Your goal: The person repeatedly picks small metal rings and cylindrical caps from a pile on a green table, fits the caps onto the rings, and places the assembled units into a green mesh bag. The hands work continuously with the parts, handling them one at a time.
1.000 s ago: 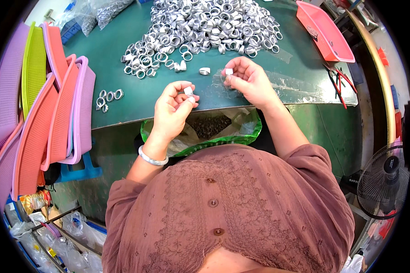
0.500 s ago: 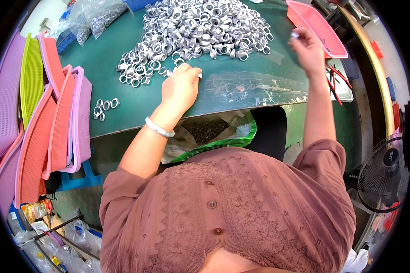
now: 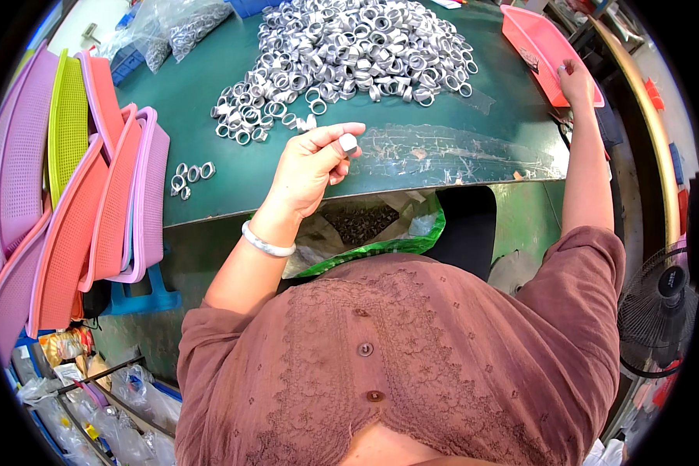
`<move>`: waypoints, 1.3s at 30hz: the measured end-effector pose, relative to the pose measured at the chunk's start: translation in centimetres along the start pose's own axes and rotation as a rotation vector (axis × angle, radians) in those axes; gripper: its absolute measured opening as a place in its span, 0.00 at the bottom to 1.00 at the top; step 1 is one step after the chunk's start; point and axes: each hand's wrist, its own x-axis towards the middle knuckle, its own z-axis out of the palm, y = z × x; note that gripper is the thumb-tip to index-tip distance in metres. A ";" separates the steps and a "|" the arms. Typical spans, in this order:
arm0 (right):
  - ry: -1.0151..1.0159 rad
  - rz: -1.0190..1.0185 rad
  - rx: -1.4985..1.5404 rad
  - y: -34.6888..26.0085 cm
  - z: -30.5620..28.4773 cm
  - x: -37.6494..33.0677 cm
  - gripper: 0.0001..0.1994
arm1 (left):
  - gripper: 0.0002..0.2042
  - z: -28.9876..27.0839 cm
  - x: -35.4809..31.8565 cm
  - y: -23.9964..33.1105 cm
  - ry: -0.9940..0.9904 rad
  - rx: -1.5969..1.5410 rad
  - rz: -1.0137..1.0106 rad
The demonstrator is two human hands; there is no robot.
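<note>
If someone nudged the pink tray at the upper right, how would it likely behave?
The pink tray would probably slide rather than roll, given its long, box-like shape. It looks fairly stiff, since its walls hold their form without sagging, and is perhaps light for its size, being open-topped and seemingly thin-walled.

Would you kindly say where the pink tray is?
In the head view, the pink tray sits upper right on the table, right of the ring pile, with the right hand at its near end.
</note>
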 end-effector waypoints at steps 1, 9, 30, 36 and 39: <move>-0.028 0.013 -0.015 -0.1 0.0 0.1 0.19 | 0.11 0.0 -0.1 0.0 0.001 0.005 0.002; 0.067 -0.334 0.352 -11.8 -3.9 -8.3 0.18 | 0.12 0.2 -1.0 0.0 0.011 -0.017 -0.016; -0.672 -0.877 1.051 -27.0 -3.2 -26.9 0.13 | 0.09 -1.7 -6.1 -3.3 -0.063 0.740 -0.009; -0.476 -0.801 0.836 -30.1 -0.3 -24.5 0.16 | 0.15 -2.8 -6.5 -4.4 -0.101 1.199 0.322; -0.446 -0.880 0.689 -32.3 0.7 -23.6 0.17 | 0.14 -2.8 -5.1 -2.1 0.071 0.865 0.205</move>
